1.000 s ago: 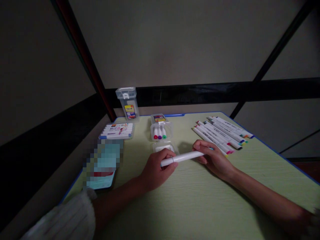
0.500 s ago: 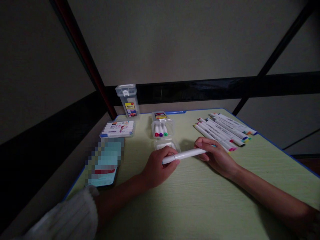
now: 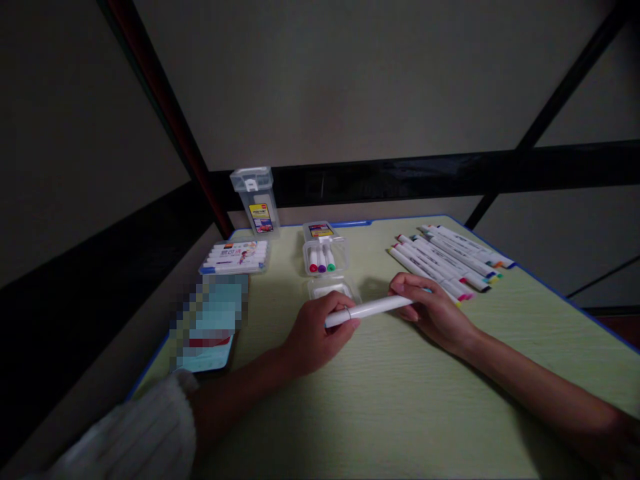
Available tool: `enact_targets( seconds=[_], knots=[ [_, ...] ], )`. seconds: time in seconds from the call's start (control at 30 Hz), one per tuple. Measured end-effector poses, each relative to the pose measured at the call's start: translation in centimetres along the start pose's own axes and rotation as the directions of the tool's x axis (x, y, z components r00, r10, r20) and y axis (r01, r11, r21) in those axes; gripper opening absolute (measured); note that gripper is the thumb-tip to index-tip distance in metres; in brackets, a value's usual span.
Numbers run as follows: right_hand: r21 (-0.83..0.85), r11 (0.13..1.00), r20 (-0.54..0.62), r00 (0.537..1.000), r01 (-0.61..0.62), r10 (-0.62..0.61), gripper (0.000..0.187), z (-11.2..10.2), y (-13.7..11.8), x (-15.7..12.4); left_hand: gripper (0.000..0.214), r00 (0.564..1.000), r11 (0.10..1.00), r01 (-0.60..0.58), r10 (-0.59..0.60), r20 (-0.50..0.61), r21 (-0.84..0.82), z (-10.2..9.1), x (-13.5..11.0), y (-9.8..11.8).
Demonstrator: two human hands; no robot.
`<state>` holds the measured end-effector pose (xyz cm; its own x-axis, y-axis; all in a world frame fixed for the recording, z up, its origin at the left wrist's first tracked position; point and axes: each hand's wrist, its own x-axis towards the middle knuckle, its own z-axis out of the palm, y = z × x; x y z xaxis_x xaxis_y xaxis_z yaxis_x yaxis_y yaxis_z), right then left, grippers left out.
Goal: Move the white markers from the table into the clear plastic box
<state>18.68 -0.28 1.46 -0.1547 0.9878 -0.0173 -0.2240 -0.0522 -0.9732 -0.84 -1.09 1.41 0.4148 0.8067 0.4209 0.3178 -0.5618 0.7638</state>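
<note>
1. White marker (image 3: 373, 309) held crosswise between left grip (image 3: 310, 337) and right grip (image 3: 435, 310), over the middle of the desk (image 3: 390, 400), right end slightly higher in view than the left.
2. In the left grip: thumb and fingers closed down to the barrel's thickness, pinched around the marker's left end, just beside a thin ring line; pale, loose sleeve (image 3: 135, 427) on the forearm behind, toward the near left part of the desk.
3. In the right grip: fingers curled around the opposite end, likewise closed to the barrel's thickness, with a bit of light blue showing among them.
4. Along the left edge of the desk: phone (image 3: 210, 333), lying flat, partly blurred into blocks; just beyond, toward the far left corner, flat clear case (image 3: 235, 259) of white pens.
5. Midway between left and right edges, just beyond the marker: clear box (image 3: 320, 232) lying down, lid (image 3: 327, 287) open toward the near edge, three markers (image 3: 323, 259) inside with red, purple and green ends.
6. Toward the right edge: loose markers (image 3: 440, 263), lying roughly side by side, ends variously coloured.
7. At the far left corner: tall clear box (image 3: 257, 207), upright, lid shut.
8. Pale green top with blue edging; beyond the far edge, grey wall panels (image 3: 375, 80) crossed by a glossy black band (image 3: 425, 175), in dim light.
</note>
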Motion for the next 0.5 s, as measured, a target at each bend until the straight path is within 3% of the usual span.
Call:
enact_targets(
  seconds=[0.27, 0.4, 0.5],
  knots=[
    [-0.018, 1.000, 0.009, 1.000, 0.010, -0.010, 0.026, -0.02, 0.00, 0.04, 0.006, 0.999, 0.999, 0.039, -0.040, -0.026, -0.019, -0.04, 0.07, 0.07],
    [-0.034, 0.999, 0.004, 1.000, 0.025, -0.025, 0.030, -0.03, 0.26, -0.01, 0.013, 0.995, 0.987, 0.088, -0.093, -0.029, -0.134, -0.10, 0.06, -0.02],
    [-0.047, 0.998, 0.000, 0.999, 0.038, -0.038, 0.033, -0.04, 0.54, -0.14, 0.030, 0.990, 0.956, 0.123, -0.136, -0.032, -0.268, -0.10, -0.06, -0.32]
  ],
)
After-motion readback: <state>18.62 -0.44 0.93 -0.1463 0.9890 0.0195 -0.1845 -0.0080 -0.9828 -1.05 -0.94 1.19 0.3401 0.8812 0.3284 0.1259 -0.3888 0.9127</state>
